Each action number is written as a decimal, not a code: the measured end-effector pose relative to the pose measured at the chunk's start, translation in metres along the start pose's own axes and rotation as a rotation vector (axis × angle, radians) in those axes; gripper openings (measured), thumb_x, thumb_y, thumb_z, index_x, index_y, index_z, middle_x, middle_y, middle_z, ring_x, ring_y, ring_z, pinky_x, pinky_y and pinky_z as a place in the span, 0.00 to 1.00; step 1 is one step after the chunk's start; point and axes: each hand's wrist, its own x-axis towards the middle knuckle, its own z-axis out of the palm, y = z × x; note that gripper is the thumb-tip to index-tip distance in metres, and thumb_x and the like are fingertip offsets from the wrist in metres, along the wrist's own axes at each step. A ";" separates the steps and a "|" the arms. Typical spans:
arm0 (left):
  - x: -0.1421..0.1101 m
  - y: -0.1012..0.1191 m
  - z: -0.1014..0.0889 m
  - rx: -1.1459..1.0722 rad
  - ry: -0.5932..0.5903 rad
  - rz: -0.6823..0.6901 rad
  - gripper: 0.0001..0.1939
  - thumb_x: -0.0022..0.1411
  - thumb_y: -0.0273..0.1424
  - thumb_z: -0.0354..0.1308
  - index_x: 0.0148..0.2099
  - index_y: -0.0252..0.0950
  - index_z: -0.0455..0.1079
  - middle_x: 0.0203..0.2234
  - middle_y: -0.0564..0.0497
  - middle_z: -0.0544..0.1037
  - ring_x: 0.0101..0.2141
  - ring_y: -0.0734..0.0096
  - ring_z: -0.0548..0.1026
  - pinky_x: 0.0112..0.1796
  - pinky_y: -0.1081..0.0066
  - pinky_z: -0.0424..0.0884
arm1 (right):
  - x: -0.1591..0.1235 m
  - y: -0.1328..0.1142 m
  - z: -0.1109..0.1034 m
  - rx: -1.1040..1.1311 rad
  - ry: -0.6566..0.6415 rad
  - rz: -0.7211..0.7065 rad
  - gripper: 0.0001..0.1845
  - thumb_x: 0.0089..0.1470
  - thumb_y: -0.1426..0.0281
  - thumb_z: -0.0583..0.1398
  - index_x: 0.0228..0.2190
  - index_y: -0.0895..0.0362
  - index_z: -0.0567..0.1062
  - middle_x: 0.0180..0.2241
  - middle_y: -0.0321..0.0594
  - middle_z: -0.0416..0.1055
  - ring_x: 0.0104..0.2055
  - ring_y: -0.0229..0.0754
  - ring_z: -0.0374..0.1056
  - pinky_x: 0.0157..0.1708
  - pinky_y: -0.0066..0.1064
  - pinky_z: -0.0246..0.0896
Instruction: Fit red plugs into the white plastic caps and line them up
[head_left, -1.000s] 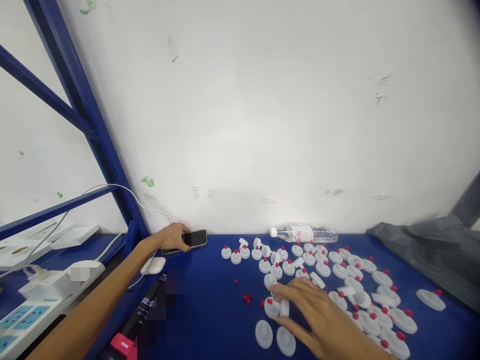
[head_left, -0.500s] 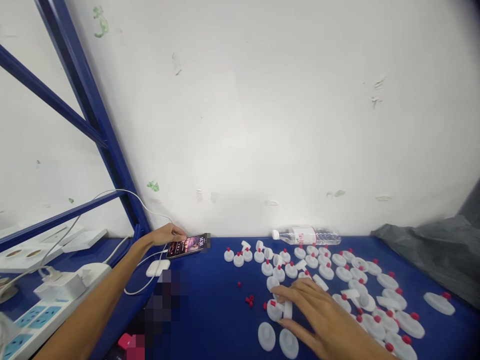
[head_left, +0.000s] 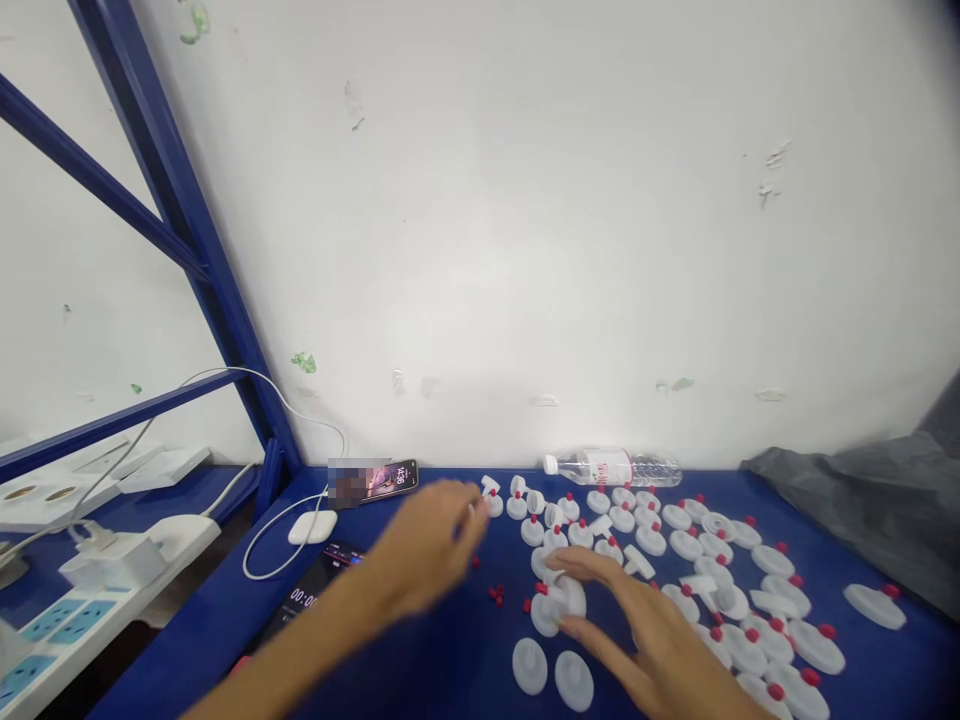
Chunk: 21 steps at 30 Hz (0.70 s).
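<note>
My right hand (head_left: pixel 637 625) pinches a white plastic cap (head_left: pixel 572 598) between thumb and fingertips, low over the blue table. Directly beside it is another white cap (head_left: pixel 544 612) with a red tip. Two white caps without red tips (head_left: pixel 530 667) lie just in front. My left hand (head_left: pixel 427 545) is blurred by motion above the table, left of the caps; its fingers look partly curled, and whether they hold anything is unclear. A few small red tips (head_left: pixel 496 595) lie between the hands. Many red-tipped white caps (head_left: pixel 686 545) spread to the right.
A lit phone (head_left: pixel 394 478) lies by the wall, near a white earbud case (head_left: pixel 312 527) and a cable. Another phone (head_left: pixel 300 600) shows a timer, partly behind my left forearm. A clear bottle (head_left: pixel 615 467) lies at the back. Grey sheeting (head_left: pixel 862 500) covers the right edge; power strips stand left.
My left hand touched the far phone, whose screen lit up, then let go and swung right toward the caps. The cap in my right hand has turned to show its round face.
</note>
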 end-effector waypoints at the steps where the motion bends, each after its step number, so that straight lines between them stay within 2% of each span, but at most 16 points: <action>1: -0.009 0.023 0.011 0.024 -0.022 0.084 0.18 0.73 0.37 0.39 0.41 0.38 0.69 0.36 0.48 0.76 0.37 0.63 0.72 0.41 0.65 0.64 | -0.002 -0.002 0.001 0.053 -0.016 0.044 0.24 0.63 0.59 0.58 0.59 0.44 0.61 0.54 0.39 0.73 0.55 0.45 0.72 0.52 0.36 0.70; 3: -0.026 0.054 0.026 0.082 -0.057 0.193 0.15 0.73 0.31 0.39 0.42 0.39 0.68 0.35 0.48 0.75 0.37 0.62 0.71 0.43 0.63 0.64 | -0.003 -0.006 0.002 0.175 -0.062 0.128 0.25 0.62 0.58 0.59 0.58 0.44 0.61 0.52 0.39 0.75 0.55 0.46 0.72 0.53 0.37 0.69; 5: -0.038 0.065 0.033 0.050 -0.079 0.194 0.16 0.72 0.28 0.37 0.40 0.38 0.66 0.35 0.48 0.74 0.35 0.64 0.71 0.41 0.64 0.65 | -0.003 -0.010 0.001 0.306 -0.080 0.218 0.24 0.62 0.57 0.59 0.57 0.45 0.63 0.51 0.40 0.76 0.55 0.46 0.72 0.52 0.36 0.70; 10: -0.045 0.062 0.038 -0.212 -0.083 0.070 0.14 0.73 0.37 0.42 0.39 0.40 0.64 0.34 0.53 0.74 0.33 0.68 0.70 0.36 0.70 0.62 | 0.003 -0.016 -0.002 0.584 -0.115 0.333 0.25 0.59 0.58 0.62 0.55 0.46 0.64 0.50 0.41 0.77 0.53 0.46 0.73 0.49 0.34 0.71; 13: -0.043 0.064 0.050 -0.376 -0.059 -0.006 0.18 0.74 0.40 0.39 0.34 0.39 0.62 0.29 0.55 0.72 0.30 0.71 0.69 0.36 0.71 0.61 | 0.004 -0.014 -0.003 0.590 -0.133 0.314 0.26 0.57 0.62 0.64 0.54 0.46 0.64 0.48 0.39 0.78 0.48 0.45 0.76 0.49 0.35 0.72; 16: -0.040 0.071 0.063 -0.508 -0.027 -0.105 0.23 0.73 0.43 0.37 0.30 0.38 0.61 0.25 0.54 0.69 0.30 0.70 0.67 0.37 0.70 0.61 | 0.003 -0.012 -0.001 0.397 -0.095 0.163 0.25 0.58 0.63 0.64 0.55 0.46 0.65 0.47 0.37 0.79 0.49 0.44 0.75 0.50 0.34 0.71; 21: -0.037 0.074 0.075 -0.827 0.051 -0.328 0.26 0.68 0.52 0.41 0.26 0.38 0.58 0.22 0.54 0.62 0.28 0.70 0.62 0.31 0.71 0.60 | 0.002 -0.009 -0.003 -0.030 0.073 -0.317 0.25 0.65 0.70 0.57 0.61 0.52 0.62 0.51 0.42 0.76 0.53 0.42 0.72 0.53 0.31 0.70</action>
